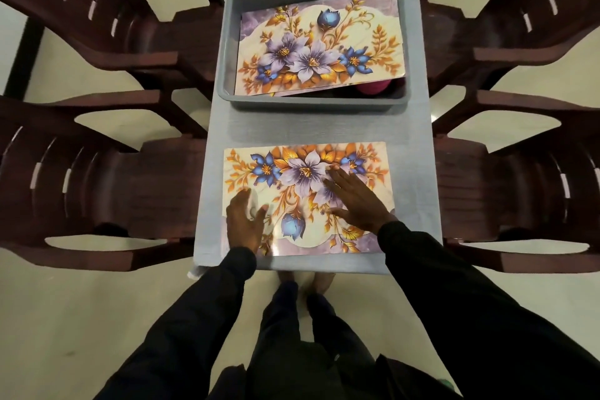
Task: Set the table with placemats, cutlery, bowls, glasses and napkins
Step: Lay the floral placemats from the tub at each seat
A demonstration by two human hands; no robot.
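We find a narrow table (220, 127) under a grey-blue cloth, running from 6 o'clock to 12 o'clock, with four dark brown plastic chairs pushed close against its long edges: at 8 o'clock (107, 185), 10 o'clock (123, 10), 4 o'clock (506, 185) and 2 o'clock (506, 19). Their seats and arms meet the cloth edge, so open floor (97, 302) shows only at the 6 o'clock end, where the person stands. A grey tub (227, 42) sits toward 12 o'clock and spans nearly the table's width. In it we note stacked placemats (318, 45) lying tilted, the corner at 1 o'clock riding on the rim, and a pink object (373, 88) partly hidden beneath them. A band of bare cloth separates the tub from one floral placemat (305, 172) laid flat at the 6 o'clock end. Its near edge runs just inside the table's near edge, and a narrow strip of cloth shows along each side. The left hand (243, 221) rests on the mat's 8 o'clock corner, fingers straight, thumb spread, gripping nothing. The right hand (357, 201) lies flat just right of the mat's centre, fingers spread and pressing the surface. Both arms are in dark sleeves (438, 286).
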